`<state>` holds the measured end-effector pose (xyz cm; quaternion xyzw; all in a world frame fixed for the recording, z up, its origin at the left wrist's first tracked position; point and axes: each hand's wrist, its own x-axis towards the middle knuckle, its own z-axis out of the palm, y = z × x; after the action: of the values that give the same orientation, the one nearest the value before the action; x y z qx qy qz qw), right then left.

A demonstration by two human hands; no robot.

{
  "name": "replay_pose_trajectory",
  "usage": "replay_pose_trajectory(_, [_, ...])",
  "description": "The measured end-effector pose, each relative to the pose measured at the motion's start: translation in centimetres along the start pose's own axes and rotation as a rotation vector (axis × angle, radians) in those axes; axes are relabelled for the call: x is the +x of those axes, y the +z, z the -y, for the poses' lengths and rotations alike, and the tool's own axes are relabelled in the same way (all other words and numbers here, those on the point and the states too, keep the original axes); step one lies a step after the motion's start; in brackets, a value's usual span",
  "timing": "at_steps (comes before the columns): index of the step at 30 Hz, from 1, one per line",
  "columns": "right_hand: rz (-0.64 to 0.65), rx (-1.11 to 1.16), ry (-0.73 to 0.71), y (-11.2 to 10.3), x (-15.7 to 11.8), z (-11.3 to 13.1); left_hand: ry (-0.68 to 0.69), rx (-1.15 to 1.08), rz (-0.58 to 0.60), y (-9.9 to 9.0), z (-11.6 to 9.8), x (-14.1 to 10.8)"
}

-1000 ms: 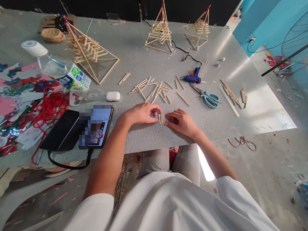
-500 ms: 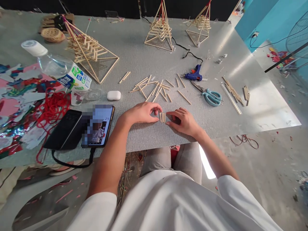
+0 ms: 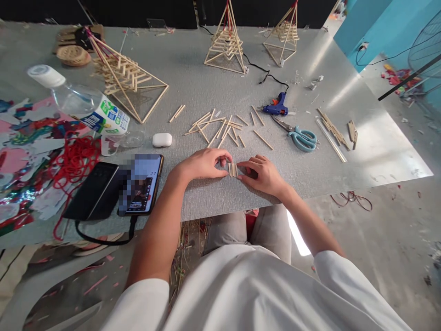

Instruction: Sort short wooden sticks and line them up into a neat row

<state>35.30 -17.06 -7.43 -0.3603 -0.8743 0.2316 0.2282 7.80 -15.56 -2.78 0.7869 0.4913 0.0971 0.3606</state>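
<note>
Several short wooden sticks (image 3: pixel 232 169) lie side by side in a small row near the table's front edge. My left hand (image 3: pixel 206 164) is at the row's left side, thumb and fingers curled with a gap between them. From the right, my right hand (image 3: pixel 261 173) has its forefinger and thumb at the row's other side, its remaining fingers bent. The row sits between the fingertips of both hands. Beyond the hands, loose longer sticks (image 3: pixel 224 128) are scattered on the grey table (image 3: pixel 203 197).
Blue-handled scissors (image 3: pixel 302 139) and a blue glue gun (image 3: pixel 276 106) lie right of the loose sticks. Stick pyramids (image 3: pixel 225 48) stand at the back. To the left are a bottle (image 3: pixel 82 103), phone (image 3: pixel 141 184), white case (image 3: pixel 161 139) and red string (image 3: pixel 74 158).
The view has shifted slightly. Both hands keep nearly the same pose around the small row of sticks.
</note>
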Motion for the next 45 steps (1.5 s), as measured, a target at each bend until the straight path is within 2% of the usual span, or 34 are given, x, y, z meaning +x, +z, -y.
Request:
replay_pose_trajectory(17, [-0.002, 0.004, 0.007, -0.02, 0.04, 0.32, 0.011, -0.024, 0.01, 0.02, -0.11, 0.11])
replay_pose_trajectory(28, [-0.04, -0.005, -0.007, 0.28, 0.09, 0.3, -0.104, -0.055, -0.076, -0.18, -0.86, 0.0])
replay_pose_trajectory(35, [-0.018, -0.017, 0.016, 0.26, 0.13, 0.38, -0.093, -0.039, -0.085, 0.15, -0.85, 0.17])
replay_pose_trajectory(45, [0.007, -0.006, 0.028, 0.01, 0.1, 0.55, -0.025, 0.016, -0.023, 0.49, -0.35, -0.48])
